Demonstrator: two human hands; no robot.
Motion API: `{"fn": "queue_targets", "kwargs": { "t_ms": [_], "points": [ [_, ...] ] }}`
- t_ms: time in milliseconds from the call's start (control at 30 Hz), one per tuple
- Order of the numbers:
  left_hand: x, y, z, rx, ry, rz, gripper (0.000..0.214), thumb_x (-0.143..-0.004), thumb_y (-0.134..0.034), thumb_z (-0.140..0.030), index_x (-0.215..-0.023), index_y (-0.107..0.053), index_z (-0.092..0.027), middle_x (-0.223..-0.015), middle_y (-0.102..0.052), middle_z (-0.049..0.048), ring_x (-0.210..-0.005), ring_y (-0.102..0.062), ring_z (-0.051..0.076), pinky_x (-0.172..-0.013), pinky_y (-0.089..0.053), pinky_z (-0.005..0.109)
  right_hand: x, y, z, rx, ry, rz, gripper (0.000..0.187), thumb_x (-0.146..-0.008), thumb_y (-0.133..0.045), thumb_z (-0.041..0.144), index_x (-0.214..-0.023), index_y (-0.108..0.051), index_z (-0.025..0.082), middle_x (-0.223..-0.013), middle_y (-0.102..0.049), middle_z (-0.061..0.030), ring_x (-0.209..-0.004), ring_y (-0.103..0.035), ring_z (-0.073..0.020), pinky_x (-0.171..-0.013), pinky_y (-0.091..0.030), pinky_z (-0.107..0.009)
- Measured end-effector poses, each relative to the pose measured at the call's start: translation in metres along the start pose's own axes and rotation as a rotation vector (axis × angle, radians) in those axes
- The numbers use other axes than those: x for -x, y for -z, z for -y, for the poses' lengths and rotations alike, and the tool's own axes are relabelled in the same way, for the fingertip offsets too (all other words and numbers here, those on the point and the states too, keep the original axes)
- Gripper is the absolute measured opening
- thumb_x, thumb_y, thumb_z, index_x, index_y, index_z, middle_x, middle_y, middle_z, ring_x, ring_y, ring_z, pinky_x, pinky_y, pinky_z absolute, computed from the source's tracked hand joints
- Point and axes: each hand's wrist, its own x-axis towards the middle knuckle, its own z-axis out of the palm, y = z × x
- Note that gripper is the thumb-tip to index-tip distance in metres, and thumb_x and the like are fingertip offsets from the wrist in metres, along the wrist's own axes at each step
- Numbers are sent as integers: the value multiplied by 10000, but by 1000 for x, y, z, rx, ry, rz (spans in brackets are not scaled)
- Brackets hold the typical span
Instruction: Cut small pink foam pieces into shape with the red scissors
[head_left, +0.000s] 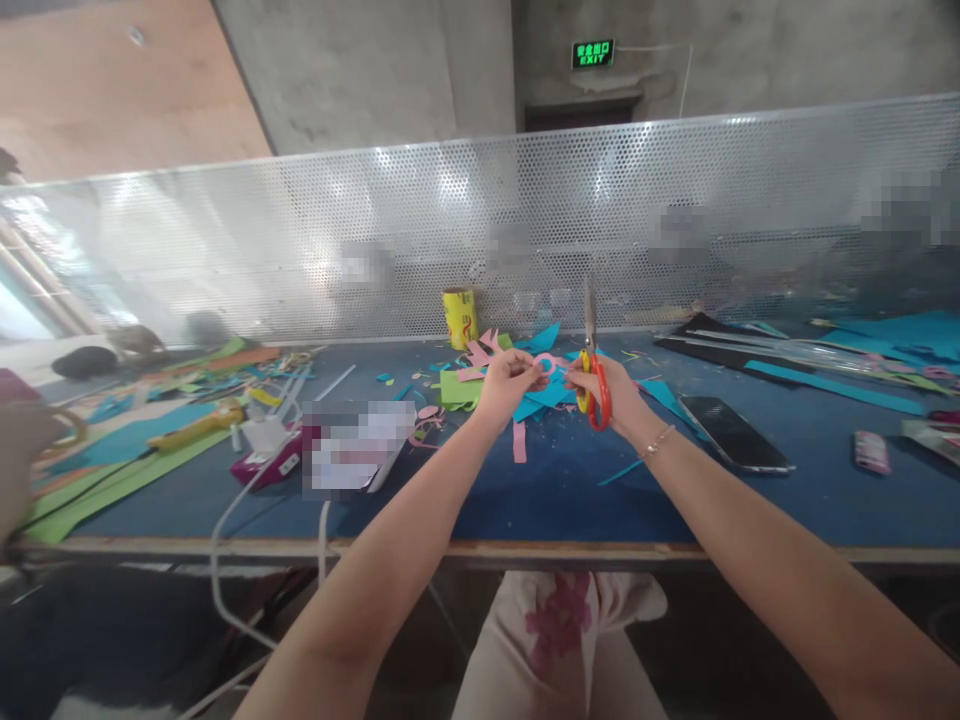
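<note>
- Landmark: yellow cylinder (460, 318), upright on the blue tabletop (487, 510) by the perforated panel (360, 270)
- Pink ring (550, 362): held up between both hands, to the right of the cylinder and nearer the person
- Left hand (514, 382): thumb and fingers pinching the ring's left side
- Right hand (616, 398): curled about the handles of the scissors (590, 320), fingertips together at the ring's right end; which fingers pass through the loops, cannot tell
- Scissors: right of the cylinder, blades upward, apart from the ring
- Below the hands, right of the cylinder on its near side: blue scraps (551, 395) and a pink strip (520, 442)
- Step, as judged: shaping or joining the ring with the fingertips, scissors parked in the palm
- Technique: keep both pinches light, since thin material would probably crease; line up the ends before pressing
- Caution: blades should stay together and pointed away from the left fingers; setting the scissors down near the cylinder would free the right hand for finer work
</note>
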Motion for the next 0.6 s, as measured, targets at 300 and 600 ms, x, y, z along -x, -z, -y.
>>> {"fn": "queue_targets", "kwargs": {
  "t_ms": [300, 600],
  "points": [
    [-7, 4, 5, 60, 13, -127, 276, -550, -755, -265, -698, -549, -156, -608, -605, -20, -567, -592, 95, -623, -497, 254, -6, 3, -15, 219, 66, 100, 279, -567, -703, 314, -715, -505, 186, -463, -460, 64, -426, -451, -100, -422, -352, -230],
    [-11, 9, 2, 142, 64, -203, 247, -544, -742, -234, -665, -539, -163, -595, -575, -32, -584, -580, 91, -622, -485, 246, -13, 7, -25, 388, 158, 120, 242, -618, -668, 358, -693, -510, 192, -496, -461, 50, -447, -437, -108, -434, -335, -245]
  ]
}}
